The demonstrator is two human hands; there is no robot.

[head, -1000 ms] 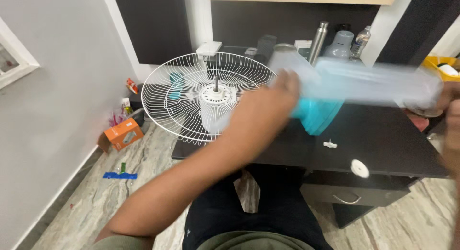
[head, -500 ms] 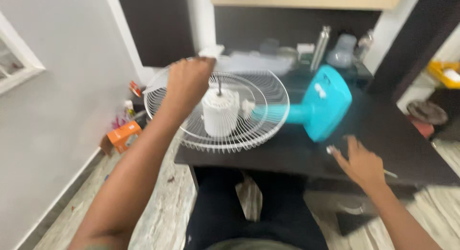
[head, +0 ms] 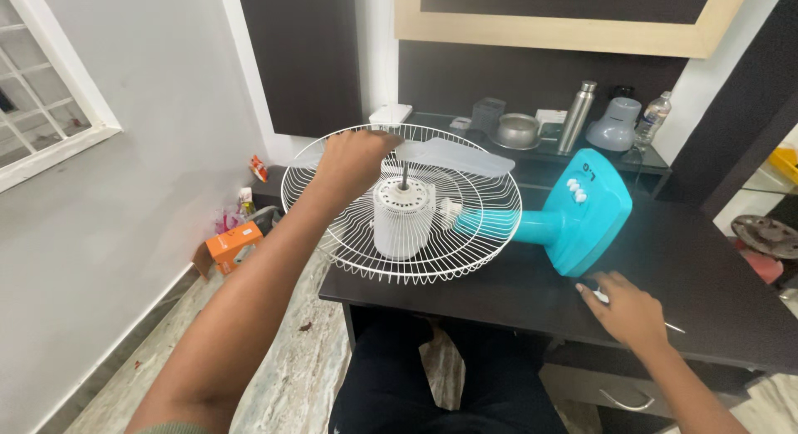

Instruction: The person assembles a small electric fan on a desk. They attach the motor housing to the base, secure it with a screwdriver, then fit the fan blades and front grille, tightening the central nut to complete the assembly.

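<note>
Wire fan guard, lying face-up at the dark table's left end, is gripped at its far rim, apparently beside a translucent blade, by the left hand, while the right hand is spread flat near the turquoise base; light, springy and easily bent, the guard is best held by its rim.

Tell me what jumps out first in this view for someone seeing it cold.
The white wire fan guard lying face-up at the near left end of the dark table, with the motor and its bare shaft in the middle. The left hand is over its far rim, at a translucent fan blade. Right of the guard lies the fan's turquoise base, and the right hand rests on the table just in front of it.
</note>
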